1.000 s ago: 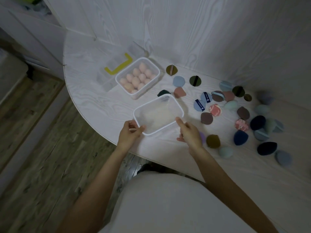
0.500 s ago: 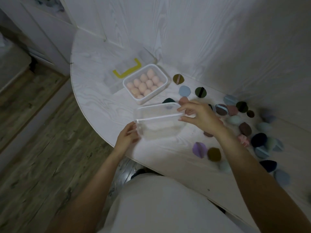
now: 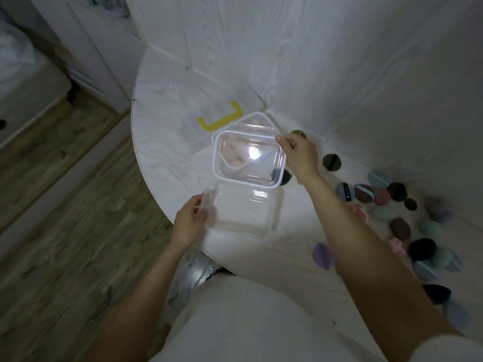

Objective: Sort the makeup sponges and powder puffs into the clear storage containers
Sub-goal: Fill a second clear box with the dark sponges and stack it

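My right hand [image 3: 299,155] pinches the far corner of a clear lid with a white rim [image 3: 248,158] and holds it raised and tilted above the table. My left hand [image 3: 189,220] grips the left wall of the clear container [image 3: 243,212] near the table's front edge. Behind the lid, partly hidden, stands a second clear container holding pale pink sponges [image 3: 232,152]. Several coloured puffs and sponges lie scattered on the right, among them a dark olive puff [image 3: 332,162], a purple puff [image 3: 322,256] and a dark navy sponge [image 3: 422,249].
A clear lid with a yellow handle [image 3: 219,118] lies at the back left of the white wood-grain table [image 3: 167,142]. Wood-grain wall panels rise close behind the table. The table's curved edge drops to a wooden floor [image 3: 65,231] on the left.
My right hand has lifted the lid off the near container and carried it up and away toward the pink sponge container. The view has shifted left.
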Available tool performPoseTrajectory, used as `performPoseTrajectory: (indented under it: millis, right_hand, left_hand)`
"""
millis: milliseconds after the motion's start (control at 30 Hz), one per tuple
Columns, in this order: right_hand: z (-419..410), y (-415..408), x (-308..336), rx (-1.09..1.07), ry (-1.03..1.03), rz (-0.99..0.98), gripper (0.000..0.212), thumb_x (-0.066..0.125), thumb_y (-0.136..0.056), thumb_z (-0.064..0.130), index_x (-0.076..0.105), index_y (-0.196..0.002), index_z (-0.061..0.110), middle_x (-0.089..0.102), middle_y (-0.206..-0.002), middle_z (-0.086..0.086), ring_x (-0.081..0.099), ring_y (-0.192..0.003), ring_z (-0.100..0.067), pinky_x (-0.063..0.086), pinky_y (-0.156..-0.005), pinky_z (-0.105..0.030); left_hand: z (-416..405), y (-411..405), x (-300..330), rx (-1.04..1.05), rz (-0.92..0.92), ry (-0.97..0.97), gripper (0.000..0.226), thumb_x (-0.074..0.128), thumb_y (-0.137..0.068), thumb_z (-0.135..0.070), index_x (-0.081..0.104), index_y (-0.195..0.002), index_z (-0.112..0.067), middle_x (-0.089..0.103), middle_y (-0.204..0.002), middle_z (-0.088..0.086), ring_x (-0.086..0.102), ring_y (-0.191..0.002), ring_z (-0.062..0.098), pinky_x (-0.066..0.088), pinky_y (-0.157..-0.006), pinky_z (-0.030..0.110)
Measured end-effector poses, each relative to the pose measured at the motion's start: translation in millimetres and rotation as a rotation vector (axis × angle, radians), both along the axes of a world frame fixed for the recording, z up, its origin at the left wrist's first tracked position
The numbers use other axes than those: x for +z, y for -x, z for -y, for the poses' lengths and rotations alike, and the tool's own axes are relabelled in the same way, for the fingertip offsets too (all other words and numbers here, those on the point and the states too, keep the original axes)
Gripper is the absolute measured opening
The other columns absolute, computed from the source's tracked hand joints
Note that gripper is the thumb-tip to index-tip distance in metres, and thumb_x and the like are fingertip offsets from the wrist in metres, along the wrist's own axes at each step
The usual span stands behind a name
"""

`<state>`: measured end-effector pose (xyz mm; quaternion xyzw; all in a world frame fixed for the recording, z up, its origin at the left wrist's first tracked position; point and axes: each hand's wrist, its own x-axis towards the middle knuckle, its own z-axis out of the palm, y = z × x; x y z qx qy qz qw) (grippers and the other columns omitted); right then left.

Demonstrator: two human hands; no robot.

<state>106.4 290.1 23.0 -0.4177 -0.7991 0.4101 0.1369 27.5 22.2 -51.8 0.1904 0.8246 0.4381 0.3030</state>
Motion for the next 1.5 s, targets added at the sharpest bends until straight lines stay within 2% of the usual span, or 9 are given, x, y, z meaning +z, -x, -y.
performPoseTrajectory:
  millis: [133,267,500,600,800,1067,1233,1400,1500]
  right_hand:
    - [-4.9,14.7,-17.4,-0.073,0.188,0.04,0.041,0.049,-0.093,0.047,0.06,-0.093,0.007,0.063,-0.09,-0.007,0.055,-0.082,-0.018,0.039,-0.07,-0.024]
    - [-1.3,3.1,-24.8,-0.14,0.298,-0.067,0.033,0.052,-0.087,0.054,0.055,-0.107,0.027,0.061,-0.108,0.005,0.06,-0.099,-0.018,0.049,-0.093,-0.042]
    - [39.4,-57.8,-13.5,-0.189,0.23,-0.121,0.026,0.054,-0.094,0.021,0.054,-0.119,0.014,0.057,-0.104,0.003,0.056,-0.092,-0.01,0.05,-0.086,-0.03]
    - [63.9,-111.2,-12.8,-0.181,0.179,-0.085,0.022,0.054,-0.094,0.015,0.058,-0.115,0.013,0.06,-0.102,0.003,0.057,-0.092,-0.009,0.047,-0.081,-0.021]
    - [97.6,-240.9,-29.1,-0.404,-0.092,0.18,0.047,0.061,-0.086,0.011,0.046,-0.131,0.01,0.061,-0.089,0.0,0.053,-0.082,-0.02,0.037,-0.071,-0.025]
    - [97.5,-319.8,-65.3,-0.123,-0.068,0.61,0.043,0.064,-0.085,0.039,0.052,-0.124,0.026,0.041,-0.134,-0.006,0.051,-0.104,-0.026,0.048,-0.078,-0.034]
    - [74.0,-353.0,-60.8,-0.358,-0.084,0.244,0.022,0.064,-0.085,0.018,0.058,-0.103,0.007,0.054,-0.105,-0.009,0.056,-0.082,-0.024,0.041,-0.064,-0.027]
    - [53.7,-378.6,-58.6,-0.403,0.123,0.104,0.03,0.064,-0.087,0.021,0.061,-0.116,0.014,0.038,-0.125,0.0,0.043,-0.104,-0.009,0.039,-0.087,-0.024]
    - [47.9,-389.0,-59.8,-0.386,0.171,0.066,0.03,0.055,-0.093,0.014,0.06,-0.122,0.02,0.045,-0.132,-0.009,0.047,-0.119,-0.019,0.041,-0.096,-0.028]
  left_hand:
    - [-3.2,-5.8,0.9,-0.004,-0.103,0.05,0.035,0.057,-0.088,-0.03,0.05,-0.12,-0.018,0.059,-0.113,-0.004,0.058,-0.096,0.014,0.047,-0.081,0.032]
    - [-14.4,-5.5,7.4,-0.068,-0.007,0.077,0.059,0.059,-0.072,-0.061,0.047,-0.115,-0.023,0.055,-0.108,-0.011,0.056,-0.09,0.007,0.046,-0.078,0.027]
    - [-30.5,-4.1,6.5,-0.018,-0.098,0.07,0.049,0.07,-0.08,-0.037,0.048,-0.115,-0.01,0.053,-0.114,0.006,0.054,-0.096,0.017,0.048,-0.083,0.037]
    - [-34.4,-14.7,25.8,0.043,-0.267,-0.091,0.035,0.064,-0.082,-0.029,0.05,-0.105,-0.006,0.05,-0.103,0.004,0.053,-0.094,0.021,0.049,-0.068,0.027]
    - [-76.5,-61.6,72.9,-0.454,-0.319,-0.355,0.009,0.055,-0.088,-0.013,0.059,-0.096,-0.014,0.062,-0.097,-0.005,0.058,-0.086,0.007,0.047,-0.075,0.018]
    - [-187.6,-178.9,27.2,-0.902,-0.263,-0.128,0.031,0.061,-0.083,-0.013,0.057,-0.113,-0.008,0.06,-0.105,0.01,0.057,-0.093,0.024,0.048,-0.082,0.038]
    - [-266.1,-217.7,17.4,-1.004,-0.402,-0.074,0.042,0.062,-0.085,-0.014,0.051,-0.125,-0.007,0.055,-0.118,0.016,0.055,-0.102,0.029,0.043,-0.088,0.037]
    - [-319.3,-239.1,7.7,-0.899,-0.554,0.087,0.051,0.06,-0.087,-0.027,0.042,-0.126,0.0,0.056,-0.116,0.022,0.054,-0.105,0.036,0.045,-0.075,0.039]
    - [-328.8,-252.2,4.6,-0.84,-0.57,0.151,0.045,0.059,-0.088,-0.028,0.043,-0.119,0.0,0.059,-0.11,0.02,0.057,-0.098,0.035,0.038,-0.066,0.032]
